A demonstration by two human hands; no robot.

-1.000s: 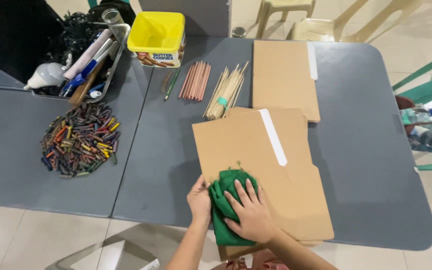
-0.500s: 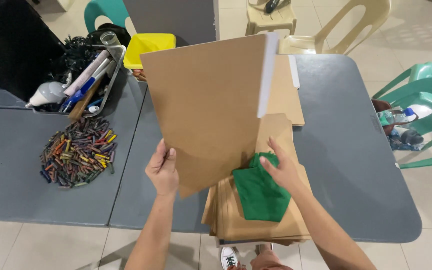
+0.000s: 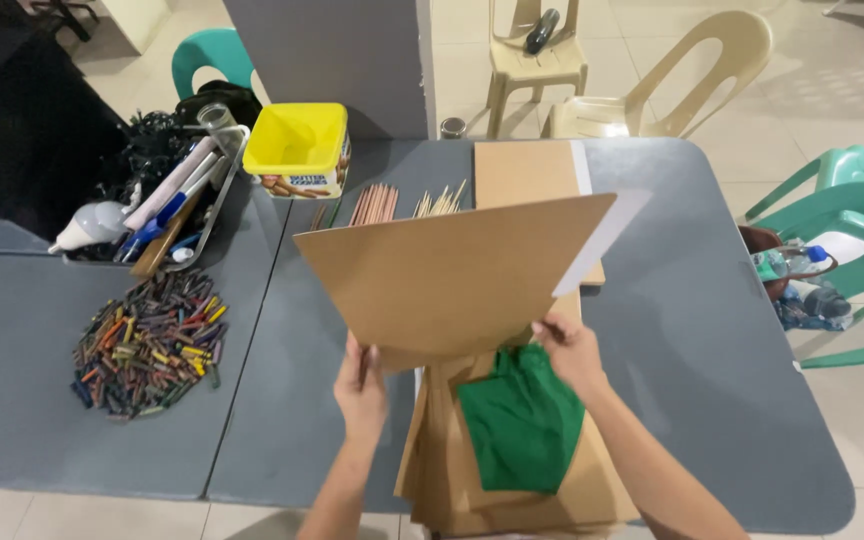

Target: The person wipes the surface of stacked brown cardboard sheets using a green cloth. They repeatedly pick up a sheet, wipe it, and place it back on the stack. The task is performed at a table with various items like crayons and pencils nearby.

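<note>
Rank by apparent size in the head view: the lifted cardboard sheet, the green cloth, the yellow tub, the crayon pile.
1. Lifted cardboard sheet, though nearness to the camera enlarges it.
2. Crayon pile and green cloth: too alike to rank.
3. Yellow tub.

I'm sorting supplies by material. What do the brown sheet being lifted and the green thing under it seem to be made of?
The brown sheet looks like matte kraft paper or thin card: flat, dull and stiff enough to hold its shape between the left hand and right hand. The green piece looks like soft cloth, with folds and a draped edge.
</note>
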